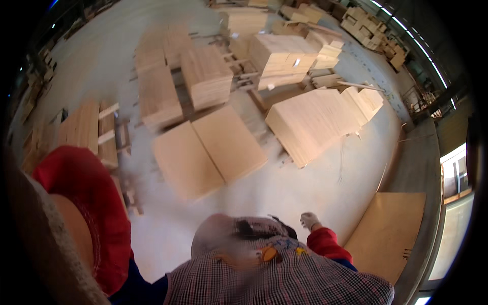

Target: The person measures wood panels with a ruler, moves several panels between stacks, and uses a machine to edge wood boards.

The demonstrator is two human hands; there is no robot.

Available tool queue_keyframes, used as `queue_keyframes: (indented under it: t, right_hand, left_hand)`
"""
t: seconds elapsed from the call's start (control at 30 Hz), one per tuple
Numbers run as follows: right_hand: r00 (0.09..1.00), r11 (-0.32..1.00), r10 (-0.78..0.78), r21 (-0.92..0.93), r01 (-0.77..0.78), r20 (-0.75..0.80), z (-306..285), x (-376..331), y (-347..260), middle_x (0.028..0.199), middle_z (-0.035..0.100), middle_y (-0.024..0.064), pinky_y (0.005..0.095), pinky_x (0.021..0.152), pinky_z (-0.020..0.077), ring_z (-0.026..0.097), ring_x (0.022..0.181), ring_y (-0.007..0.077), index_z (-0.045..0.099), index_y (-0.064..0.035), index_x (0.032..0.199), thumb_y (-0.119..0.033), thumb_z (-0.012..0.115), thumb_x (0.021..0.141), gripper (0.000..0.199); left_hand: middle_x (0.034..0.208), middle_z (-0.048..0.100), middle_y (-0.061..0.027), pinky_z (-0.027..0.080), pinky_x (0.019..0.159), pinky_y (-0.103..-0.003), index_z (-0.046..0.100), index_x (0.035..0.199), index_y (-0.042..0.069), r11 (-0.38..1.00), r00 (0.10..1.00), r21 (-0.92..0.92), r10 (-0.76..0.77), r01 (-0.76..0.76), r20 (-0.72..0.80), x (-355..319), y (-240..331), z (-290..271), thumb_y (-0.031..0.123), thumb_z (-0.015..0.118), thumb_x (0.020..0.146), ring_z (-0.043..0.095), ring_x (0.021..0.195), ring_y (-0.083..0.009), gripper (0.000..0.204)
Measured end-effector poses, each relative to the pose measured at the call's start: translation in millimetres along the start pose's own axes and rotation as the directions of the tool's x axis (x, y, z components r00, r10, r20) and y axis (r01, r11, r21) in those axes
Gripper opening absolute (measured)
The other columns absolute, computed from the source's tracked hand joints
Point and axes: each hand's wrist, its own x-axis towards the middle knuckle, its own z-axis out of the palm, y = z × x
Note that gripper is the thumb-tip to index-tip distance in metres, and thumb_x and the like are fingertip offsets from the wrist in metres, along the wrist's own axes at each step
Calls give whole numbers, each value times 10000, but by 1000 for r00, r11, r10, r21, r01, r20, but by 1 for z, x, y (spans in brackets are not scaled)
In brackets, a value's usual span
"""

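My right hand [308, 220], in a pale glove, hangs out past my right side over the floor. Its fingers are curled in, and nothing shows in them. A red sleeve [325, 244] covers that wrist and forearm. On the left my arm is raised close to the camera, its red sleeve [96, 203] bent around bare skin. Only a whitish knitted edge [51, 218], perhaps of a glove, shows at my left hand; its fingers are hidden. I wear a checked apron [244, 274]. Two flat-topped board stacks [208, 150] stand ahead of me, touching neither hand.
Several stacks of wooden panels [320, 114] stand on the grey floor [284, 195] ahead. More stacks [284, 53] lie beyond, some on wooden bearers. At the left are long boards [81, 127]. A large tan panel [389, 231] is at the right by the wall, near a window [455, 173].
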Motion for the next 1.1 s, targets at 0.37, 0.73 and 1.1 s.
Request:
queue_keyframes:
  t: [0.37,0.73,1.1]
  right_hand:
    - [996,996,-46,76,52,-78,-135,-31,50,681,578,93,314,429,422,537,526,192,586,-37,824,-227,493,815,211]
    - [981,979,-178,86,184,-73,-235,50,-35,703,591,100,311,458,445,554,546,195,586,-31,870,-200,507,809,196]
    - [998,978,51,204,-41,-46,-244,138,41,725,604,107,307,487,468,572,567,199,586,-25,917,-174,522,803,198]
  left_hand:
    - [1231,425,-187,300,1009,-475,422,1180,58,986,967,-143,-120,89,-226,98,-25,91,264,535,830,410,1167,-315,422]
    - [1213,431,-182,298,1006,-489,450,1139,80,972,956,-26,-235,234,-177,190,-20,237,272,563,806,422,1151,-312,401]
    - [1195,438,-177,296,1002,-503,479,1099,103,937,944,119,-328,329,-27,182,-61,348,281,591,782,433,1135,-310,380]
